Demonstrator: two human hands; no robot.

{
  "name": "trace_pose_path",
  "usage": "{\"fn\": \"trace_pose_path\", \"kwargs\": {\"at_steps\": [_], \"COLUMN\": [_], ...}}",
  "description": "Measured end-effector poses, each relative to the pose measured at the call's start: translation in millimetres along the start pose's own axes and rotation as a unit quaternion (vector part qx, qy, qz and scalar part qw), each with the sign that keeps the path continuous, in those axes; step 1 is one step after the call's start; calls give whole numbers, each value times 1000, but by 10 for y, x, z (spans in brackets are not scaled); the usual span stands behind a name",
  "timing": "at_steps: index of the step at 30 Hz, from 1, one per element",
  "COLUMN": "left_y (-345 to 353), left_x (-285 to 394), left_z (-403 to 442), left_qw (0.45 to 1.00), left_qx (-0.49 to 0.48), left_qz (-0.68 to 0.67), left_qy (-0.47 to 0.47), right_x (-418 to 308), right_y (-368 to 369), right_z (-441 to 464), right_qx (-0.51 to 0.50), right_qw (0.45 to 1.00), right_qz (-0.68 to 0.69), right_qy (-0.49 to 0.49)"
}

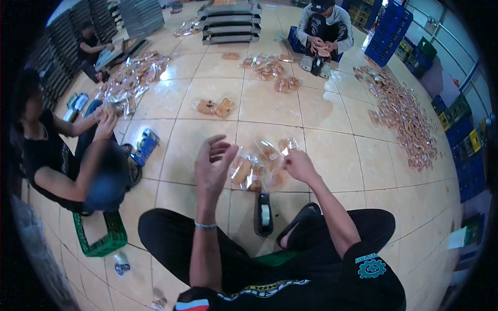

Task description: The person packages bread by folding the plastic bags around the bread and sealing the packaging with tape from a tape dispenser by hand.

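Note:
My left hand [211, 165] is raised over the floor with its fingers loosely curled and apart, holding nothing. To its right, my right hand [299, 167] is closed at the edge of a clear plastic bag of bread [275, 178], which looks slightly blurred. Several bagged breads [248, 170] lie between my hands on the tiles. Another bagged bread [288, 145] lies just beyond my right hand. A black tape dispenser [264, 215] with a roll of clear tape stands upright in front of my lap, below the bags.
A co-worker [67, 155] sits close on my left beside a green crate [101, 236] and a blue tape dispenser [146, 146]. Another person [324, 31] sits ahead. Bagged bread piles lie at left [132, 78] and right [399, 114]. Metal trays [231, 23] stand stacked ahead.

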State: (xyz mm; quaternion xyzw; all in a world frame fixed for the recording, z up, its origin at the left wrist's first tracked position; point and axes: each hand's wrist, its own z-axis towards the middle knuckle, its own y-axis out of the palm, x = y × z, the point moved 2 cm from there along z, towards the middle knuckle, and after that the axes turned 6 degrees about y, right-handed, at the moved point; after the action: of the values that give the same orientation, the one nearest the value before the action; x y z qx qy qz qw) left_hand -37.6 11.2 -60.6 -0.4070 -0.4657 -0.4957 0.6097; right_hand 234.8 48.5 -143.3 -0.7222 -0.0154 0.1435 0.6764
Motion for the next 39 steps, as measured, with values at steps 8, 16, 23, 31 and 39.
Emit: {"fn": "trace_pose_path", "kwargs": {"at_steps": [8, 16, 23, 31, 39], "left_y": [420, 416, 368, 351, 364], "left_x": [-4, -15, 35, 204, 119], "left_z": [-201, -210, -227, -284, -284], "left_qw": [920, 964, 964, 982, 976], "left_qx": [-193, -191, -10, 33, -58], "left_qz": [211, -176, -262, -179, -205], "left_qy": [269, -52, -45, 50, 45], "right_x": [-575, -680, -973, -1230, -1140], "right_y": [-916, -820, -602, -608, -721], "right_z": [-195, -266, -269, -400, -402], "right_qx": [78, 189, 74, 290, 285], "right_qw": [974, 721, 739, 832, 808], "right_qz": [196, 664, 669, 472, 513], "right_qy": [-83, 50, 20, -15, -46]}}
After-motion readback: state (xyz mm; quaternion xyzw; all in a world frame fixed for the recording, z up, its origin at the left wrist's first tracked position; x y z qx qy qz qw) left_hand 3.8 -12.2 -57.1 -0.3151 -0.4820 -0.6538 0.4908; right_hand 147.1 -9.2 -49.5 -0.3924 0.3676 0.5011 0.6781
